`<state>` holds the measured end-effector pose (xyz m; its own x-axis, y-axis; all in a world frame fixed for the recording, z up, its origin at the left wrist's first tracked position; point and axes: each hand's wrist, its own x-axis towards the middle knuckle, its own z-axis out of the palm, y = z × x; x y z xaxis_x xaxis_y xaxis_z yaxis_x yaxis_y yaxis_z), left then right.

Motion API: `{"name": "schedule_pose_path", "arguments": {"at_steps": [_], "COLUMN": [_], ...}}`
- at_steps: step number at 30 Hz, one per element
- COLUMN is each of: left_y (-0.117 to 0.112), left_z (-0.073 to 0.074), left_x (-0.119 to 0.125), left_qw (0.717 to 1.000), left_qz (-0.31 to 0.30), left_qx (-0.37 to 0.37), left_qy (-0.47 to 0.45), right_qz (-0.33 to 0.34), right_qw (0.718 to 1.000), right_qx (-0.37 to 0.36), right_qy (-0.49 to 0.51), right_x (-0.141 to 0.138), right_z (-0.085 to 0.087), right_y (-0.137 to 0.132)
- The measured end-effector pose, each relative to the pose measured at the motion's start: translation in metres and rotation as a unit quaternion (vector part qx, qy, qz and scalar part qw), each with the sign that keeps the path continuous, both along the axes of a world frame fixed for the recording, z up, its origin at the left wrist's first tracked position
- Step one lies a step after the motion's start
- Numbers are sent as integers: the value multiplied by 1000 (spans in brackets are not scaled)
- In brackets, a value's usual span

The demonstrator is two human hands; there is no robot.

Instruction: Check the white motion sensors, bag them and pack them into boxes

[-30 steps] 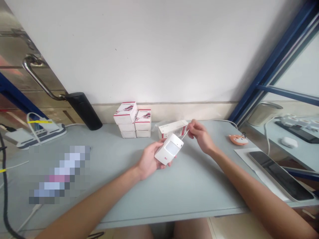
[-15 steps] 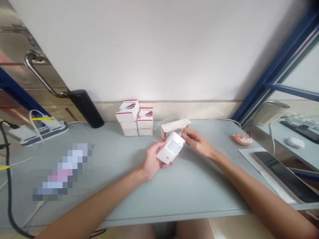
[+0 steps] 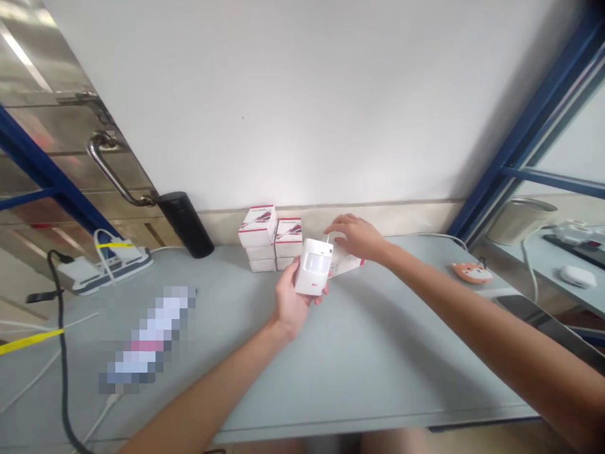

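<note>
My left hand [image 3: 292, 301] is closed round a small white sensor unit [image 3: 313, 267] with a frosted window and a red mark, held upright above the grey table [image 3: 368, 353]. A thin wire sticks up from the unit's top. My right hand [image 3: 355, 238] reaches past it with fingers spread, over a white and red carton [image 3: 347, 267] lying on the table behind the unit. Whether the fingers touch the carton is unclear.
Two short stacks of white and red boxes [image 3: 268, 237] stand against the wall. A black cylinder [image 3: 186, 224] leans at the back left, beside a power strip [image 3: 106, 268]. An orange fox-shaped item [image 3: 472, 272] and a dark tablet [image 3: 548, 321] lie at the right. Cables trail at the left.
My right hand has left the unit's wire and moved back and up toward the carton, fingers opening. My left hand has turned the unit upright. The view has shifted left.
</note>
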<state>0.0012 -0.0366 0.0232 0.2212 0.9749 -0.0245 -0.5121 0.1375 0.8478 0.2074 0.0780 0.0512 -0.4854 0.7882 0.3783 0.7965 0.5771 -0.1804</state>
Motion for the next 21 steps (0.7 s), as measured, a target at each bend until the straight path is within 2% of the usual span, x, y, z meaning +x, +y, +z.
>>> {"name": "schedule_pose_path", "arguments": {"at_steps": [2,5,9,11,12,15,18,21], "left_y": [2,1,-2,-3,-3,-4,-6,-8], "left_z": [3,4,3,4,4,6,4,-1], "left_x": [-4,-5,-3,-2,-2,-1,1,5], "left_qw": [1000,998,997,997,997,997,996,996], "left_qz": [-3,-21,-39,-47,-51,-57,-60,-77], "left_qx": [-22,-52,-59,-55,-53,-54,-62,-54], "left_qy": [-7,-17,-15,-18,-21,-20,-5,12], "right_qz": [34,50,-14,-61,-80,-76,-62,-72], "right_qw": [997,996,1000,993,977,877,782,713], "right_qx": [-26,-29,8,25,25,-16,-98,-168], "right_qy": [-66,-72,-1,94,199,474,612,677], "right_x": [-8,-19,-15,-3,5,27,39,43], "right_z": [12,25,31,28,26,14,-4,-25], "right_y": [22,41,33,18,9,-18,-35,-41]}}
